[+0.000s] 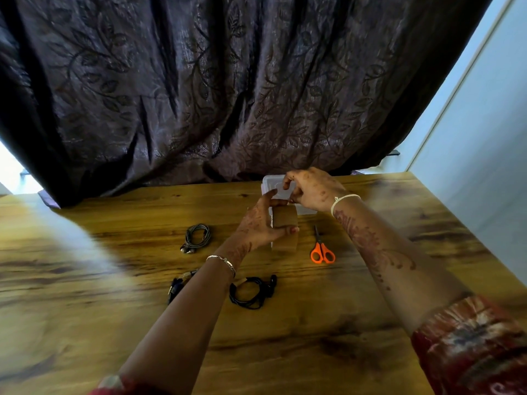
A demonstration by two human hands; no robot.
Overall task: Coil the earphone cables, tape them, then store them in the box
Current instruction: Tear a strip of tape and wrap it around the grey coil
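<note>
Above the tabletop (370, 323), your left hand (256, 226) grips the tape roll (285, 219), your right hand (313, 192) pinching its free end. Taping step, by judgement. Next calls for the scissors (322, 252), then the coiled earphones (251, 292) lying nearer you.

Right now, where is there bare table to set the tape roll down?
Bare wood of the table: the broad stretch left of the grey coil, and the strip right of the scissors. Crowded: the middle, where the black coil, a half-hidden coil and the box ring the tape roll.
</note>
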